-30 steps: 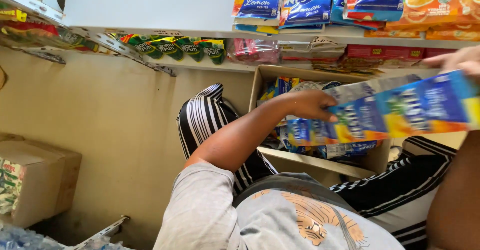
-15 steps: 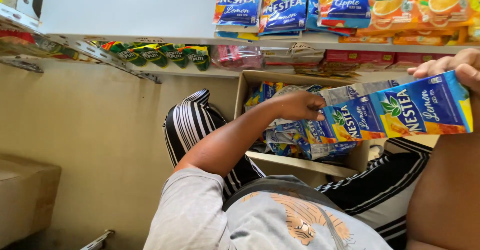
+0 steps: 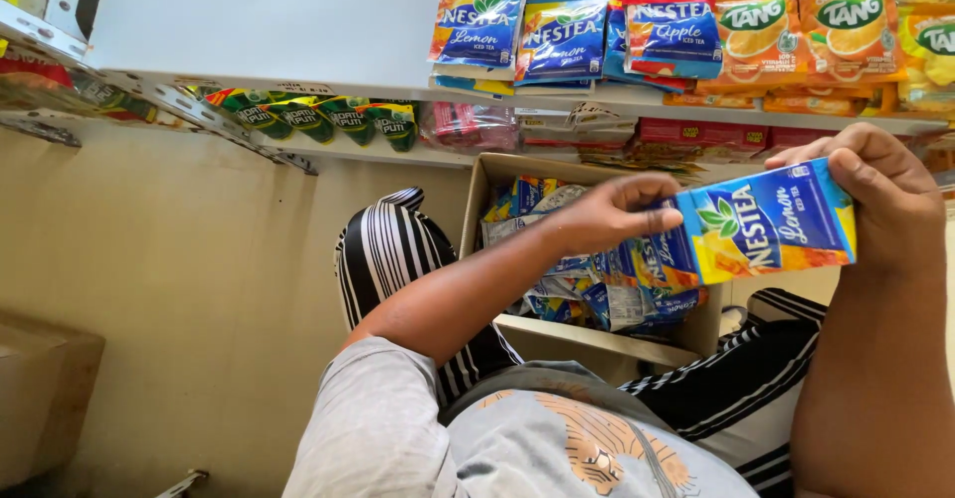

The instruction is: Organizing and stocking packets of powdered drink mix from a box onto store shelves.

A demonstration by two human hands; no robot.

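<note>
My left hand (image 3: 607, 214) and my right hand (image 3: 885, 199) both grip a blue and yellow drink-mix sachet (image 3: 766, 224), held flat in front of me, the left hand at its left end and the right hand at its right end. More blue sachets (image 3: 617, 294) hang below it and trail into an open cardboard box (image 3: 477, 195) that stands between my knees. I sit on the floor in black and white striped trousers (image 3: 383, 249).
A white shelf (image 3: 298, 30) runs above the box, with hanging blue sachets (image 3: 477, 20) and orange sachets (image 3: 761, 25) on its edge, and green packets (image 3: 298, 115) and pink packets (image 3: 468, 125) below. A brown carton (image 3: 40, 398) stands on the tan floor at left.
My hands have come closer together, so less of the sachet strip shows between them. The view has shifted a little, with the shelf goods now lower in the frame.
</note>
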